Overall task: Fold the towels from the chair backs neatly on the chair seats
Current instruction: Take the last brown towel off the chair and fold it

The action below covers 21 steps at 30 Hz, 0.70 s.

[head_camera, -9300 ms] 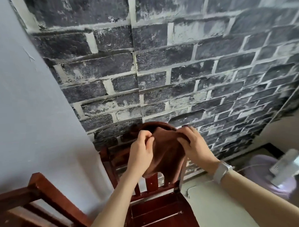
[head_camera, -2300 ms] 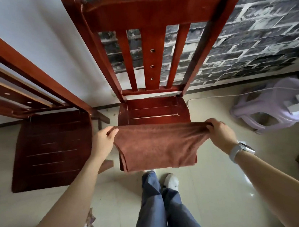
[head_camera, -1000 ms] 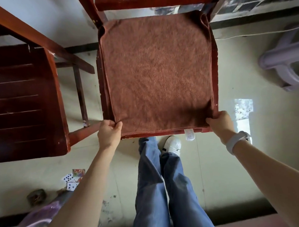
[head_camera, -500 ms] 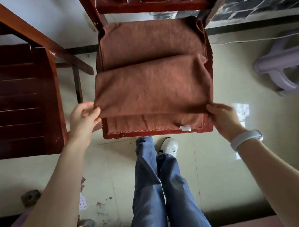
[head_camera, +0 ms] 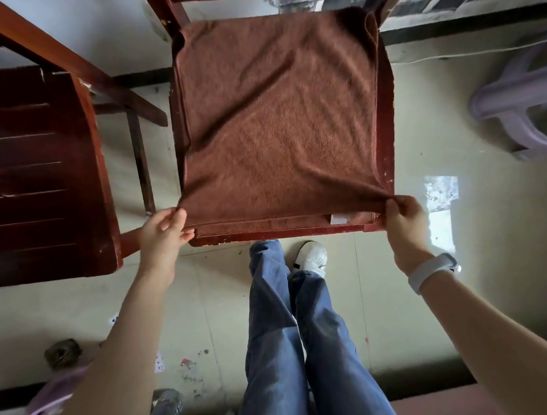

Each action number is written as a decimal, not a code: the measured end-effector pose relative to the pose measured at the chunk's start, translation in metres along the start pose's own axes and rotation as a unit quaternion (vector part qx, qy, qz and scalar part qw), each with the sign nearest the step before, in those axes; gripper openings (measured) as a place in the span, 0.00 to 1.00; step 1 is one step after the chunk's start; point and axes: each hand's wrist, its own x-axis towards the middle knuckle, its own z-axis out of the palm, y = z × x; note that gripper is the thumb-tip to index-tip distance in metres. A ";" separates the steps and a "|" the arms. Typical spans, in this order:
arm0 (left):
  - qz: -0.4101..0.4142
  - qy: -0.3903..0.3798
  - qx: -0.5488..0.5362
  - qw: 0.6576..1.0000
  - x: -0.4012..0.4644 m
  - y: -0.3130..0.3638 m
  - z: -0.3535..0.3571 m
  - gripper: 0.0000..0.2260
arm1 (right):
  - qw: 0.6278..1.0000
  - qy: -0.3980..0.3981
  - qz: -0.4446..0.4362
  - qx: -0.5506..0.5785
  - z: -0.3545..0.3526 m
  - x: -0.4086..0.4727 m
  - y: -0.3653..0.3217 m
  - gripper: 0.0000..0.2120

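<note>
A brown terry towel [head_camera: 277,113] is spread over the seat of a red-brown wooden chair [head_camera: 385,108], doubled into a near-square whose nap is lightly creased. Its upper layer stops just short of the lower layer's stitched hem, where a small white label [head_camera: 338,218] is seen near the front edge of the seat. The near left corner of the upper layer is pinched by the left hand [head_camera: 163,234], fingers curled around the cloth, and the near right corner is pinched likewise by the right hand [head_camera: 402,217], on whose wrist a pale band [head_camera: 431,271] is worn. A second wooden chair [head_camera: 45,173] with a dark slatted seat is set just beside it on the left. A lilac plastic stool [head_camera: 518,102] lies on the pale tiled floor [head_camera: 458,309] to the right. Blue jeans [head_camera: 287,332] and a white shoe [head_camera: 312,256] are seen below the seat's front edge.
</note>
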 end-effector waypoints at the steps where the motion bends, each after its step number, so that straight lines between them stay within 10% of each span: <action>1: 0.007 -0.013 -0.021 1.000 -0.002 0.004 -0.005 0.05 | 0.999 -0.005 -0.001 0.052 -0.004 -0.004 -0.005 0.06; 11: -0.037 -0.074 0.037 0.996 -0.018 -0.015 -0.027 0.08 | 0.981 -0.140 0.078 0.105 -0.018 -0.030 0.023 0.07; 21: 0.075 -0.081 -0.145 0.983 -0.012 0.055 -0.012 0.09 | 0.940 -0.056 -0.042 0.334 -0.024 -0.010 -0.053 0.10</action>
